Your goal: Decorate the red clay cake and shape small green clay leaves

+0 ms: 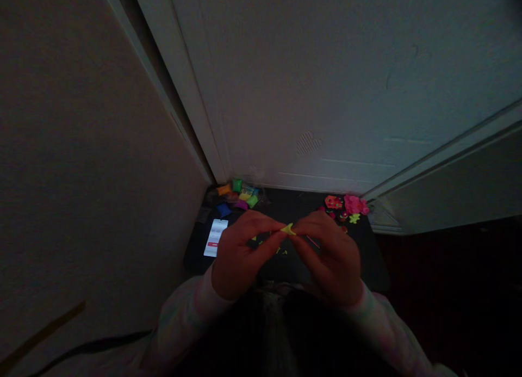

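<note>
Between the fingertips of both hands is a small piece of yellow modelling clay [289, 229], drawn out into points. My left hand [244, 252] pinches its left side with thumb and forefinger. From the other side, my right hand [328, 252] pinches it the same way. Both hands are held above a dark table [293, 268]. Small yellow bits [279, 251] lie on the tabletop below and between the hands. A thin pinkish stick [313, 241] shows beside my right fingers. The hands hide part of the tabletop.
A lit phone [215, 238] lies at the table's left. Behind it are several colourful packets [237, 185]. At the back right sit a pink ruffled piece [355, 204], a yellow-green shape [354, 218] and an orange-red piece [333, 202]. A pale panel [318, 94] rises behind the table.
</note>
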Demonstrator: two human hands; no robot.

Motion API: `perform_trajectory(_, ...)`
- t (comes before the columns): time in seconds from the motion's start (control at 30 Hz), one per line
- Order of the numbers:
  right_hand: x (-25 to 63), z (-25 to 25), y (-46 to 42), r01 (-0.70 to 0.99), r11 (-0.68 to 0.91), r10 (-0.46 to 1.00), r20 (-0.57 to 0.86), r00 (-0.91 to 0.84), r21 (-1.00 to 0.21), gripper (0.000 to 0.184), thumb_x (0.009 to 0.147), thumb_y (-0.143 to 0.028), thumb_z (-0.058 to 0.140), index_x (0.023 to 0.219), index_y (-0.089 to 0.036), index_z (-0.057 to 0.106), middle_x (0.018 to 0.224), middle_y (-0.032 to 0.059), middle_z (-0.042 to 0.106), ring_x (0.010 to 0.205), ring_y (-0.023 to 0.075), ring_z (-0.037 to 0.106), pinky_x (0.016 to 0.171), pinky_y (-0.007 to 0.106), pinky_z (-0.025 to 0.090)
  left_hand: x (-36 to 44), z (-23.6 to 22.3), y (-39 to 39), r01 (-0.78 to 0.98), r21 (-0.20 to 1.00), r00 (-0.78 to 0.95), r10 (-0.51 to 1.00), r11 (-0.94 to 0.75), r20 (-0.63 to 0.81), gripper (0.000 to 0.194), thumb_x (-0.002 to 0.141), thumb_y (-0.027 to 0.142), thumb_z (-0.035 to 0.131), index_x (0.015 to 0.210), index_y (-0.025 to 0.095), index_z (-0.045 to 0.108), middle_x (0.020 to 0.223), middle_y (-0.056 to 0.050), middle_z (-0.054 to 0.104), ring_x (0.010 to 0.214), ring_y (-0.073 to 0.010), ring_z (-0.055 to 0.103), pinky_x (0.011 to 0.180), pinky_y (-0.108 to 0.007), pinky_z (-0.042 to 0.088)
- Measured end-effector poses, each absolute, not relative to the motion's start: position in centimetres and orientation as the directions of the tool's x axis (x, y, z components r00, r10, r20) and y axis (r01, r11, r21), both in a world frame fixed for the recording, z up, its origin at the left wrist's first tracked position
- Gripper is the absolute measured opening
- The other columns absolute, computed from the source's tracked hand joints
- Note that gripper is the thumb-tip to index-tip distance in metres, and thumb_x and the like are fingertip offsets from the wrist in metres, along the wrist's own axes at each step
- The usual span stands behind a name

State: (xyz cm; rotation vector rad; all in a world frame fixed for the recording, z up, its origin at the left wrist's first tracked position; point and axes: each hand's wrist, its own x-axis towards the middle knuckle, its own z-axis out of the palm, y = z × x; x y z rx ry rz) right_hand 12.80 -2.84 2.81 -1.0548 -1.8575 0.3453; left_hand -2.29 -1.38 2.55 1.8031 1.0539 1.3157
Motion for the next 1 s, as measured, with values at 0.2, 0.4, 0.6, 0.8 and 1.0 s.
perform_trajectory(0.2,12.89,2.74,-3.06,0.548,0.565,0.806,0.555,-0.206,-0.617,0.018,0.076,-0.011,0.049,0.09,-0.022,0.055,0.078,0.0022,0.059,0.075,0.0152,0.053,0.066,0.031,0.042,-2.2,2.53,-1.25,0.193,0.936,0.146,0.952,-0.296,0.27,0.007,0.069,0.021,0.06,0.074,0.02,0.065,0.071,-0.001,0.064,0.065,-0.0114,0.057,0.061,-0.024,0.046)
perform_trajectory(0.4,12.85,2.61,-3.04,0.564,0.58,0.78,0.6,-0.178,-0.587,0.024,0.072,-0.017,0.058,0.095,-0.023,0.053,0.08,0.0024,0.059,0.076,0.0159,0.053,0.064,0.031,0.042,-1.97,2.15,-1.01,-0.006,1.0,0.166,0.986,-0.012,0.013,0.008,0.069,0.024,0.059,0.071,0.019,0.065,0.066,0.002,0.064,0.062,-0.0098,0.057,0.058,-0.022,0.046)
perform_trajectory(0.6,12.82,2.35,-2.78,0.604,0.605,0.746,0.635,-0.202,-0.519,0.022,0.071,-0.013,0.059,0.089,-0.022,0.054,0.077,0.0019,0.059,0.074,0.0148,0.052,0.066,0.032,0.042,-1.67,1.84,-1.19,-0.077,0.994,0.192,0.979,0.078,-0.062,0.009,0.068,0.025,0.06,0.069,0.017,0.065,0.067,0.001,0.063,0.063,-0.0098,0.056,0.061,-0.022,0.046)
perform_trajectory(0.8,12.76,2.41,-2.87,0.588,0.58,0.774,0.606,-0.183,-0.563,0.017,0.071,-0.01,0.057,0.084,-0.02,0.055,0.074,0.0019,0.058,0.072,0.0136,0.051,0.065,0.03,0.041,-1.63,1.78,-1.05,-0.083,0.994,0.196,0.979,0.065,-0.047,0.008,0.068,0.022,0.061,0.074,0.019,0.065,0.071,0.001,0.065,0.067,-0.0101,0.058,0.063,-0.022,0.047)
perform_trajectory(1.0,12.69,2.51,-3.07,0.551,0.549,0.804,0.576,-0.145,-0.628,0.012,0.073,-0.012,0.055,0.083,-0.019,0.056,0.074,0.0015,0.058,0.071,0.013,0.052,0.065,0.03,0.042,-1.63,2.0,-1.1,-0.005,0.999,0.17,0.985,0.036,-0.035,0.008,0.068,0.022,0.061,0.073,0.02,0.066,0.07,0.002,0.065,0.064,-0.0091,0.057,0.062,-0.02,0.046)
